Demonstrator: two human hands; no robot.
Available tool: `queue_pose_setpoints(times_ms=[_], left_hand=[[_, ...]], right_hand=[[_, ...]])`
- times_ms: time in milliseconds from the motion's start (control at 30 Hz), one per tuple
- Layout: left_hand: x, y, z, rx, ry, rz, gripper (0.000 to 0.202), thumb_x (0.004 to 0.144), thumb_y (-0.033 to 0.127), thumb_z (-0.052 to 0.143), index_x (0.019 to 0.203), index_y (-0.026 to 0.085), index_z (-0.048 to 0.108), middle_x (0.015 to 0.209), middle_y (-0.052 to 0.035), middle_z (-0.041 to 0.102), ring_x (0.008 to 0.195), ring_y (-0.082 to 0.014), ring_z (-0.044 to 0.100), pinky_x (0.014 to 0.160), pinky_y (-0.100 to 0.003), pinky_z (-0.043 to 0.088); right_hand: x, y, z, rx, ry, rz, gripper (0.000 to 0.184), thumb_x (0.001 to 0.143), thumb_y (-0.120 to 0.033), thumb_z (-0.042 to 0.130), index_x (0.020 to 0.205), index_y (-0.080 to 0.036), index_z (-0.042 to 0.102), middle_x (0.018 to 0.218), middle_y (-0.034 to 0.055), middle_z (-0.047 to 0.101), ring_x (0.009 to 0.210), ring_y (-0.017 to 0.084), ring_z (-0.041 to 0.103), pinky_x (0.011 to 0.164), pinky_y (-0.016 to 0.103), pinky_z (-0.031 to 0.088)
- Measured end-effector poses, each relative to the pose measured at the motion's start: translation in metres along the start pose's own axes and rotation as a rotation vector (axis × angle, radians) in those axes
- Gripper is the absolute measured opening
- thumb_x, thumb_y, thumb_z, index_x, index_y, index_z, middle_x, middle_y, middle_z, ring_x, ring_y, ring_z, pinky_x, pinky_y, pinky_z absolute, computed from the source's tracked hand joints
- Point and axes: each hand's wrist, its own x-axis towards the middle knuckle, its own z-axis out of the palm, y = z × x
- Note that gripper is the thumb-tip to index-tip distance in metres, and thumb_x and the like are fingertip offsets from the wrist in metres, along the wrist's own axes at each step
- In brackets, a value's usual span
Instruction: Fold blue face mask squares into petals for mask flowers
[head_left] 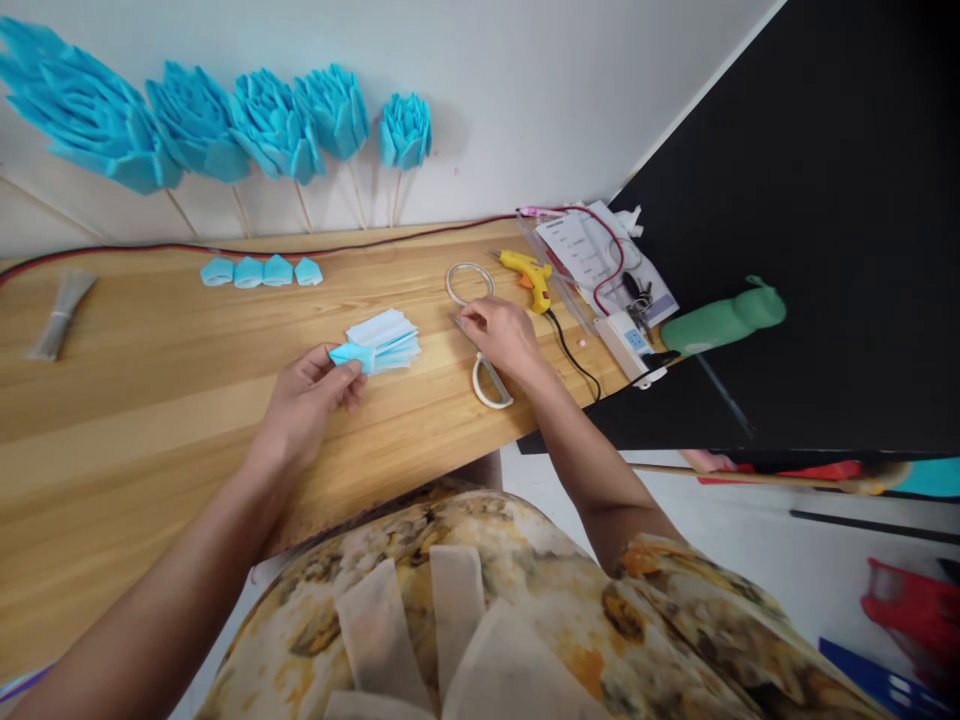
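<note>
Between the thumb and fingers of my left hand (311, 385) is a light-blue folded paper piece (352, 357) with a pointed end. Right beside it lies a fanned stack of white and pale-blue strips (390, 332), partly behind the held piece. My right hand (499, 330) is closed in a pinch at the table, between a pale ring like a tape roll (470, 284) and a second white ring-shaped item (491, 384). Something small and thin shows at its fingertips, too unclear to name.
Several folded blue pieces (262, 271) sit in a row near the wall. Blue paper flowers (274, 125) on sticks lean behind. A yellow glue gun (529, 278), papers (585, 255), a power strip (628, 343) and a green bottle (724, 318) occupy the right. A tied bundle (62, 315) lies left.
</note>
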Motion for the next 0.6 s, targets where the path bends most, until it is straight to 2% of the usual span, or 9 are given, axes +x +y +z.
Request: queue_pose_setpoints(times_ms=[133,267,433,600], left_hand=[[0.000,0.000,0.000,0.001,-0.005,0.007,0.022,0.066,0.030,0.077,0.077,0.016,0.063,0.064,0.0007,0.063,0.054,-0.0097,0.055,0.047,-0.020,0.041],[0.001,-0.002,-0.001,-0.005,-0.007,0.019,0.023,0.067,0.030,0.078,0.077,0.016,0.064,0.065,0.0006,0.063,0.055,-0.0097,0.055,0.047,-0.019,0.042],[0.001,-0.003,-0.002,-0.014,-0.006,0.009,0.024,0.066,0.030,0.079,0.078,0.016,0.064,0.064,0.0003,0.064,0.055,-0.0102,0.056,0.046,-0.019,0.042],[0.002,-0.003,-0.002,0.001,-0.001,0.012,0.023,0.065,0.030,0.078,0.076,0.016,0.064,0.063,0.0005,0.063,0.054,-0.0101,0.055,0.046,-0.019,0.042]], right_hand=[[0.002,0.005,-0.002,0.046,0.041,0.020,0.017,0.091,-0.022,0.057,0.085,-0.019,0.072,0.087,0.0047,0.074,0.080,0.019,0.064,0.072,0.031,0.044],[-0.003,0.013,-0.005,0.134,0.076,0.031,0.018,0.092,-0.023,0.055,0.091,-0.019,0.073,0.090,0.0039,0.076,0.081,0.018,0.067,0.073,0.030,0.045],[-0.012,0.013,-0.003,0.162,0.018,0.034,0.012,0.087,-0.025,0.064,0.092,-0.020,0.074,0.092,0.0033,0.076,0.082,0.018,0.068,0.074,0.029,0.047],[-0.012,0.012,0.000,0.154,0.036,0.051,0.018,0.091,-0.029,0.059,0.087,-0.019,0.073,0.087,0.0038,0.075,0.078,0.017,0.065,0.073,0.030,0.045]])
